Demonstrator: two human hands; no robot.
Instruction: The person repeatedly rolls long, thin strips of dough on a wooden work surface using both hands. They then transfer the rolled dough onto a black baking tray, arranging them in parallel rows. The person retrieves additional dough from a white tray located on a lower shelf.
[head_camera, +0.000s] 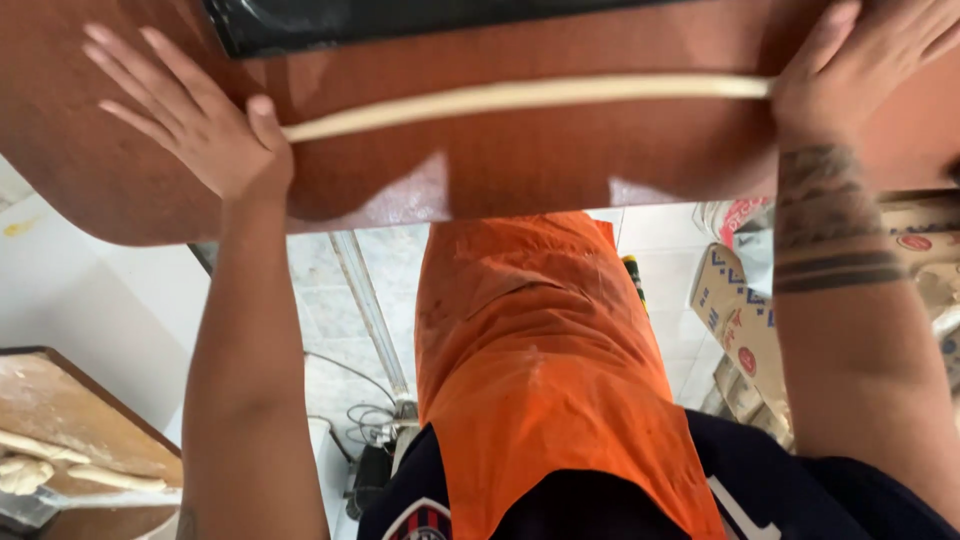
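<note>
Both hands flat, fingers spread, no closed grip. Left hand w/ palm heel pressing on left end of dough rope; right hand pressing on right end. One long thin rope, stretched straight betw. the two hands across red-brown desk, touching both palms. Orange apron below desk edge. Approx. 3 dough pieces on wooden board, lower left, well apart.
</note>
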